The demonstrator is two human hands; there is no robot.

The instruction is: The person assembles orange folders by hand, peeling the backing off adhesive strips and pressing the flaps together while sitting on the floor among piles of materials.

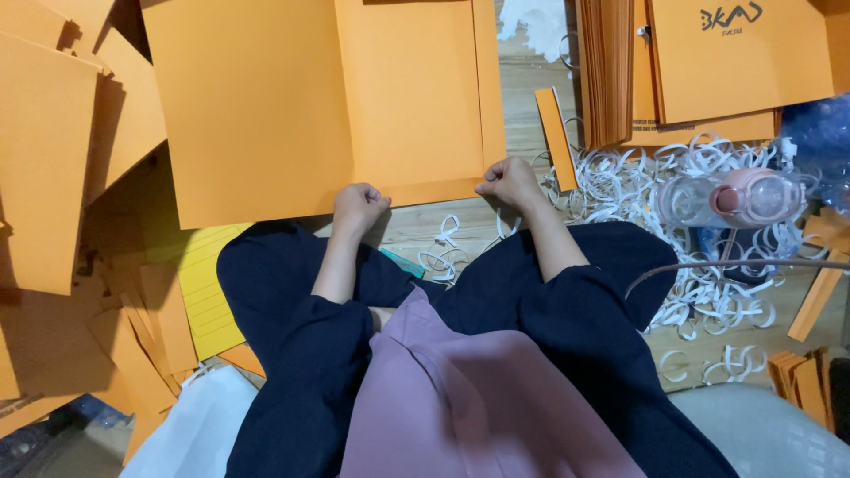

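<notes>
1. Nearest the camera: lap in dark sleeves and a mauve garment [478,398], seated on the floor.
2. Left hand [359,205]: closed into a fist, pressing the near edge of the orange card sheet [328,97], apparently to hold it flat.
3. Sheet: lies flat just beyond the knees; fold line runs near-to-far.
4. Right hand [509,181]: fingers curled, pinching the sheet's near right corner.
5. Right: white paper strips [708,177], clear bottle with pink cap [735,199].

Card sheet [328,97] lying on floor [522,84] ahead; paper curls [708,177] and bottle [739,199] sitting right of it, card stack [735,62] behind them.
</notes>
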